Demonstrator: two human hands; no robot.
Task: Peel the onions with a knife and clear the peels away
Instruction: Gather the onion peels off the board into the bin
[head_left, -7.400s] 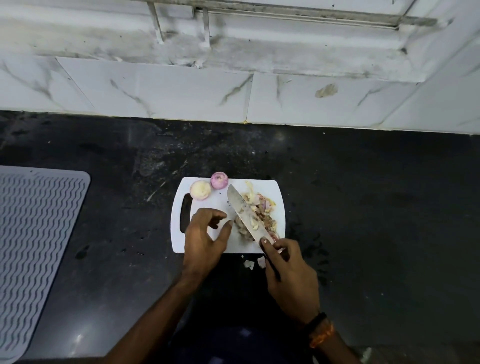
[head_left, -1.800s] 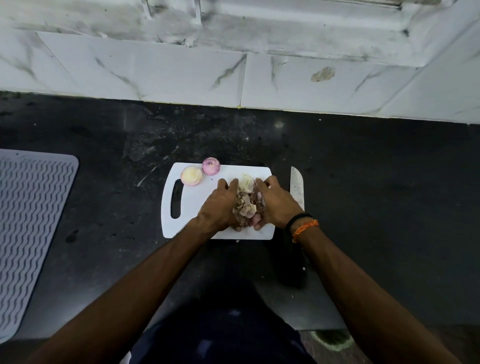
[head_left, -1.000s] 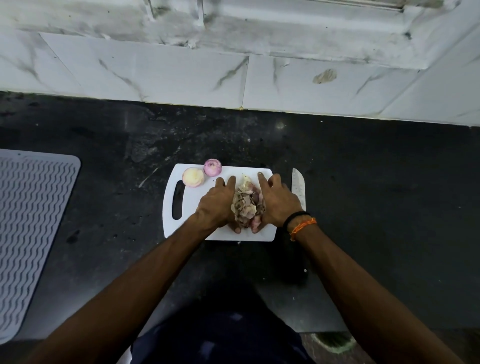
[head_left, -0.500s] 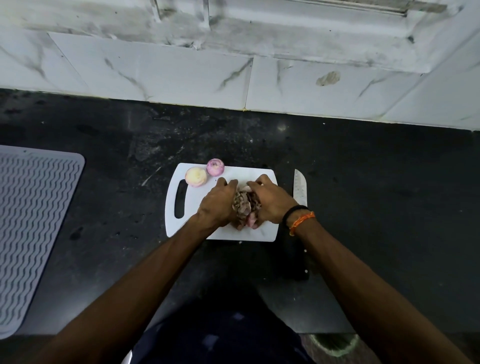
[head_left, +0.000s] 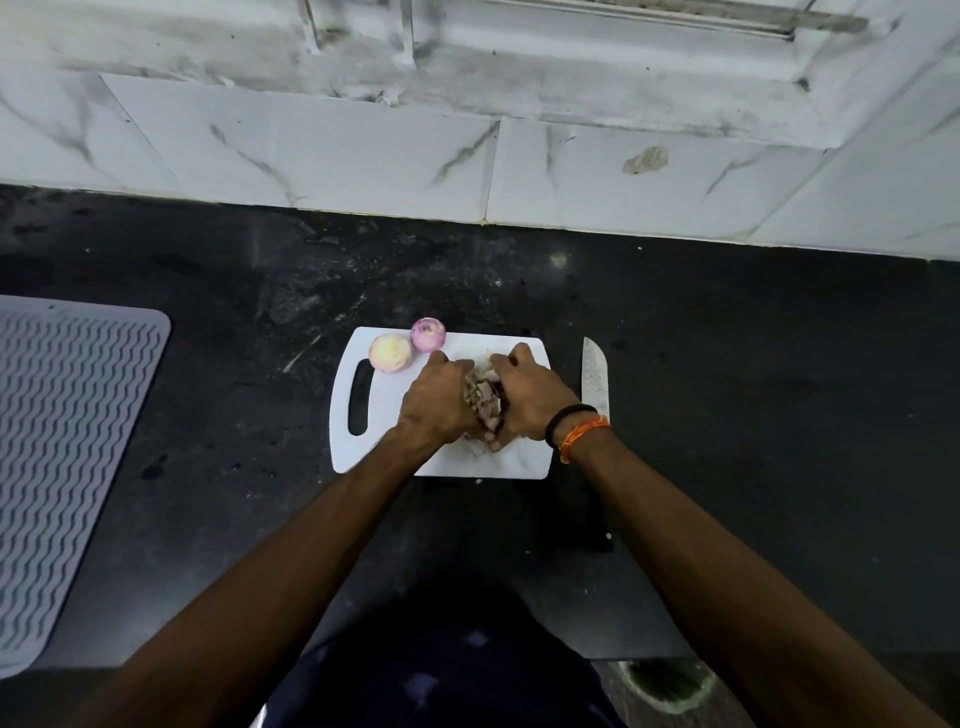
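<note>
At centre frame the left hand (head_left: 435, 402) and right hand (head_left: 530, 397) cup the onion peels (head_left: 483, 405) between curled fingers on the white cutting board (head_left: 384, 441). Two peeled onions (head_left: 390, 353) sit at its upper-left corner. The knife (head_left: 595, 379) lies just off the board's right edge on open black counter (head_left: 753, 389). Compared with a moment ago, the hands have closed tighter, bunching the pile.

black counter (head_left: 753, 364) — white cutting board (head_left: 395, 405), knife (head_left: 595, 374), grey ribbed mat (head_left: 67, 441).

Grey wavy-ribbed mat (head_left: 62, 467) at left edge of black table (head_left: 753, 395). White marble-veined wall tiles (head_left: 322, 150) along far side; brownish stain (head_left: 645, 159) right of centre.
</note>
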